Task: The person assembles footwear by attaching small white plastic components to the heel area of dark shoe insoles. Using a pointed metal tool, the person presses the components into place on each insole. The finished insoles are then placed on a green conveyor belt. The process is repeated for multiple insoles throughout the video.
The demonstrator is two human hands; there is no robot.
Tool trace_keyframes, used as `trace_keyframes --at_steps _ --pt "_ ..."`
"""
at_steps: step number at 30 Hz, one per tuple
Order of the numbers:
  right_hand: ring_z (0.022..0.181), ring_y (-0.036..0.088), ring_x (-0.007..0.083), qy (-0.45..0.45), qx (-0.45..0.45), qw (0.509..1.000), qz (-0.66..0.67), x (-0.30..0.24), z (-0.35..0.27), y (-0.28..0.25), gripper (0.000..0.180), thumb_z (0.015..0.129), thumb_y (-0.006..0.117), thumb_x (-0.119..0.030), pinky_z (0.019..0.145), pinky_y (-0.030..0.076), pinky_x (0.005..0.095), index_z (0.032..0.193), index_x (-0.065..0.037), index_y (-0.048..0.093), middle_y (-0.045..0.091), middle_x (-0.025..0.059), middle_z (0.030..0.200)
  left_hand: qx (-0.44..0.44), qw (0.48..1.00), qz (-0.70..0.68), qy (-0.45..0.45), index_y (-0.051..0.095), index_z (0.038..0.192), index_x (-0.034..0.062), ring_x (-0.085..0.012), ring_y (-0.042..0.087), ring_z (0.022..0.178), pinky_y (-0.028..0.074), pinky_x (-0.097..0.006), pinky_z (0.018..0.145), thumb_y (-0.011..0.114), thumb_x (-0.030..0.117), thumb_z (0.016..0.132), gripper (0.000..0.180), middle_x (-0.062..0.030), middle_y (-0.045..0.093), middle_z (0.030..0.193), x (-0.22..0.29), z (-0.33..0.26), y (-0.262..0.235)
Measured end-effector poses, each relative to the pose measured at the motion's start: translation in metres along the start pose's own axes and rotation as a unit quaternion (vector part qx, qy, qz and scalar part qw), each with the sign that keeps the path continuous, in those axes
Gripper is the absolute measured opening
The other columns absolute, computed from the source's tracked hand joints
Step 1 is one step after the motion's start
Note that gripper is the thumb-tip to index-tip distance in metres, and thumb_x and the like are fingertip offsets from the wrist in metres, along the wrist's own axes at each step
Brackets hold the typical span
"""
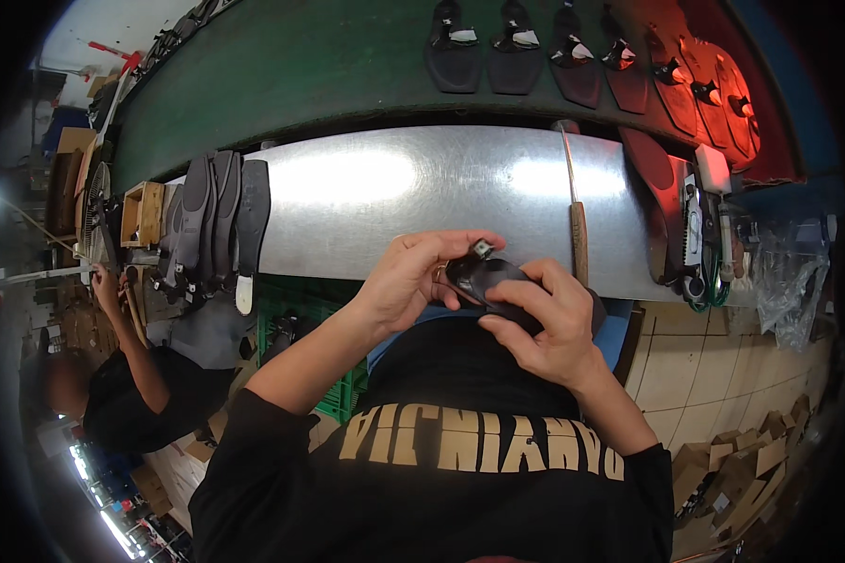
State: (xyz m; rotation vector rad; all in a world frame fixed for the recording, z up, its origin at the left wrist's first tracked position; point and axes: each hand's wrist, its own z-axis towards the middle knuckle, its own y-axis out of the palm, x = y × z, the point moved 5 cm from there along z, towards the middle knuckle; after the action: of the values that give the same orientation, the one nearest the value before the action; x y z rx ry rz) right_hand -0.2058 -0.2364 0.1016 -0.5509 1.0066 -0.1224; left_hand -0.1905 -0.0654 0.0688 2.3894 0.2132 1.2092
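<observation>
The left hand (pixel 396 283) grips one end of a glossy black, dark-soled sandal (pixel 482 275); the right hand (pixel 556 328) curls around its upper; the sandal sits between them, at the left hand's three o'clock, the right's ten; a slim brown-handled tool (pixel 579 239) lies at its two o'clock.

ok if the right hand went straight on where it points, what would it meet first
The right hand would meet the dark sandal it is touching; beyond that, probably the left hand, though depth is unclear.
</observation>
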Motion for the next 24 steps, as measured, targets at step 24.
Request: trace_keyframes --at_steps 24 --pt "0.056 0.061 0.0246 0.147 0.018 0.989 0.021 0.012 -0.013 0.01 0.016 0.076 0.073 -0.006 0.051 0.045 0.0336 0.078 -0.005 0.057 0.061 0.0089 0.066 -0.028 0.967 0.251 0.04 0.06 0.109 0.0042 -0.0048 0.053 0.065 0.045 -0.02 0.052 0.046 0.013 0.093 0.023 0.0007 0.056 0.08 -0.022 -0.007 0.002"
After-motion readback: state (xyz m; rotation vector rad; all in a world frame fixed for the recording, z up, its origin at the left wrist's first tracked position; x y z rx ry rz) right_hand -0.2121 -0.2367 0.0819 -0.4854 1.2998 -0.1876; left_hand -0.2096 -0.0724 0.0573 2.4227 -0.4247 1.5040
